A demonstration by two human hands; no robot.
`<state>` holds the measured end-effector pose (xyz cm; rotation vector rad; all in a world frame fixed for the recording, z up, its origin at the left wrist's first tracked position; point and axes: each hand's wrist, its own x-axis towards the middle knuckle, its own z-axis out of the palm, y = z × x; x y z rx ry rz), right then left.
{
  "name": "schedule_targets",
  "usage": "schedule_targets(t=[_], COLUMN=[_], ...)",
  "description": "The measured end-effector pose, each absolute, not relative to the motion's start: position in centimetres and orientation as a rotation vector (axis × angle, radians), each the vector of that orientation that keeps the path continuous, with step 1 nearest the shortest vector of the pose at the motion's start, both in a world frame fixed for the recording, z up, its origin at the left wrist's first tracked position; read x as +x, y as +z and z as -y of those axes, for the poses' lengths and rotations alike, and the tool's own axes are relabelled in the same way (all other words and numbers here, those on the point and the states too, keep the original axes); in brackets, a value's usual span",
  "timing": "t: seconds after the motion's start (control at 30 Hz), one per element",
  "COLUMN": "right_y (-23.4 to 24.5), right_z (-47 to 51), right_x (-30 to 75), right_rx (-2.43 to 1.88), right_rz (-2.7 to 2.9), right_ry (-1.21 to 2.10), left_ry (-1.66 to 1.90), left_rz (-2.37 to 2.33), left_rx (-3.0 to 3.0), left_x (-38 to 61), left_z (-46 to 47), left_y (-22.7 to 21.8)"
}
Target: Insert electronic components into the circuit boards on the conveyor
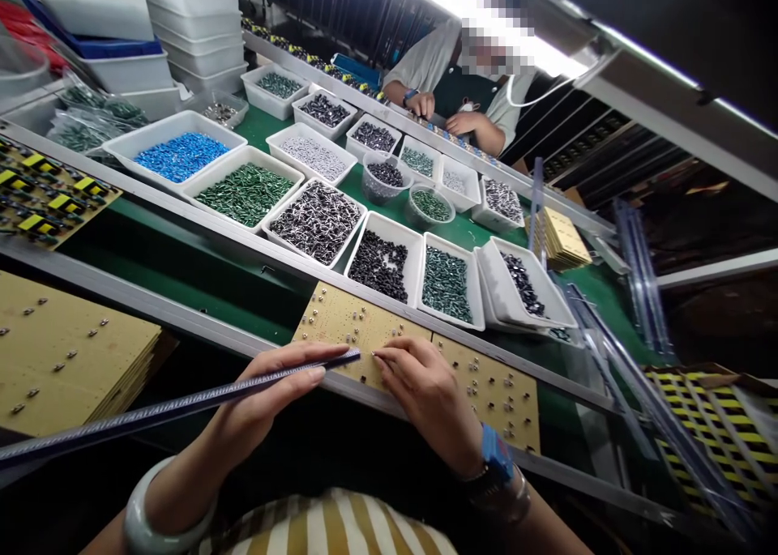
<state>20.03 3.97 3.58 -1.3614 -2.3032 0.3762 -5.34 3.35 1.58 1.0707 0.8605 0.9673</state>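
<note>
Our left fingers (304, 370) clench a slim component tube (151, 413), while our right fingertips (382, 359) pinch together on the tan circuit board (340, 320), their catch too small to tell. Small metal parts (507, 383) stand in rows across it, yet dark holes (363, 377) beside our fingers remain bare.

The person wears a striped top (334, 527), a thick pale left bangle (164, 502), and apparently a blue-strapped right-wrist watch (497, 455).
</note>
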Motion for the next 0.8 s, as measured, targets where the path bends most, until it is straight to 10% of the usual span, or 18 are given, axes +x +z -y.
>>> schedule_targets(t=[0.8], right_y=[3.5], right_z=[-3.7], right_x=[20.3], right_rx=[-1.307], right_rz=[2.398], right_ry=[0.225], left_ry=[0.982], left_rz=[-0.852], left_rx=[0.992], left_x=[-5.3], left_z=[-3.3], left_y=[1.8])
